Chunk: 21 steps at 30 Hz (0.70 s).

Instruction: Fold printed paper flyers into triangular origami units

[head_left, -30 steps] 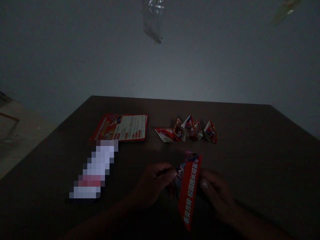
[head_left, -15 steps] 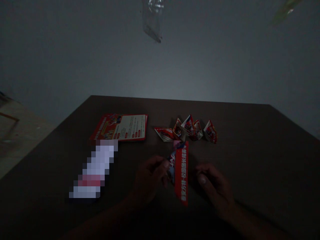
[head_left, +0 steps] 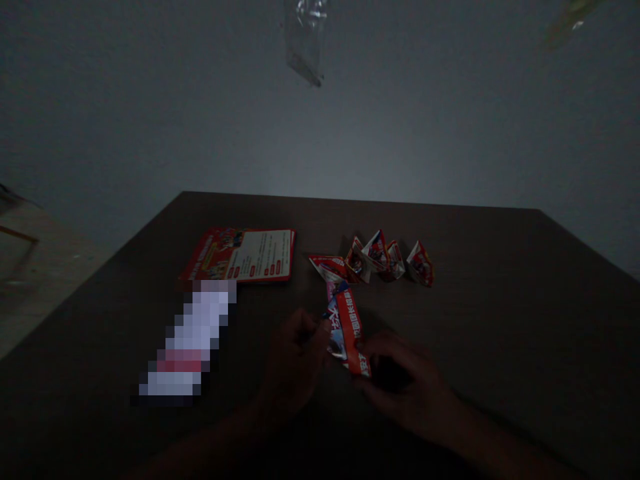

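A folded strip of printed paper (head_left: 347,330), red with white characters and a blue part, is held above the table between my two hands. My left hand (head_left: 303,360) pinches its left edge. On the strip's lower right side, my right hand (head_left: 405,380) grips it between thumb and fingers. Just beyond the strip stand several folded paper pieces (head_left: 377,253), red and white with pointed corners. To the left lies a stack of printed flyers (head_left: 245,257), red with a pale text panel.
A pixelated bright object (head_left: 187,340) lies on the dark table (head_left: 490,267), left of my hands and touching the flyers in view. A pale wall (head_left: 425,120) rises behind the table, with a clear plastic bag (head_left: 306,43) hanging on it.
My right hand has moved left and closed on the paper strip, which it was apart from before. The strip has tilted, its top leaning left.
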Motion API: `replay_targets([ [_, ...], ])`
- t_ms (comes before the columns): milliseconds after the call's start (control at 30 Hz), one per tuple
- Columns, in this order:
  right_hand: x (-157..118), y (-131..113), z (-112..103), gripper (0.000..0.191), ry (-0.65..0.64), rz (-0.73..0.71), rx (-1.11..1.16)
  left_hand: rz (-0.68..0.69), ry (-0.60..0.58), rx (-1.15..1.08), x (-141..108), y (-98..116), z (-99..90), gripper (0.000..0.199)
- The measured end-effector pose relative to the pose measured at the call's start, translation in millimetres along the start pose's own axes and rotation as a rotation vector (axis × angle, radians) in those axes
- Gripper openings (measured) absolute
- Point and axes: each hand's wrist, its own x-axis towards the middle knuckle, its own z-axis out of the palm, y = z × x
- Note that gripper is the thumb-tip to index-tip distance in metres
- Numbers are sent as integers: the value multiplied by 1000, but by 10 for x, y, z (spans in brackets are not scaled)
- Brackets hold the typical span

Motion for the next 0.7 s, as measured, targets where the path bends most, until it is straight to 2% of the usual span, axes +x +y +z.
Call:
replay_targets([
  [133, -10, 13, -10, 39, 19, -49, -92, -3, -1, 81, -8, -3, -4, 31],
  [267, -20, 0, -35, 44, 45, -98, -198, -16, -16, 69, -19, 37, 4, 32],
  [400, -3, -35, -32, 42, 118, -79, -173, -7, -108, -20, -43, 36, -18, 28],
  [467, 17, -44, -20, 34, 178, 16, -96, 35, -180, -76, -49, 26, -36, 27],
  [533, 40, -30, -8, 21, 247, 174, 42, 67, -222, -117, -42, 24, -45, 26],
  [600, 55, 16, -1, 11, 289, 351, 244, 76, -212, -140, -28, 29, -45, 26],
  [700, 57, 119, 0, 14, 299, 544, 594, 52, -168, -146, -6, 31, -33, 24],
])
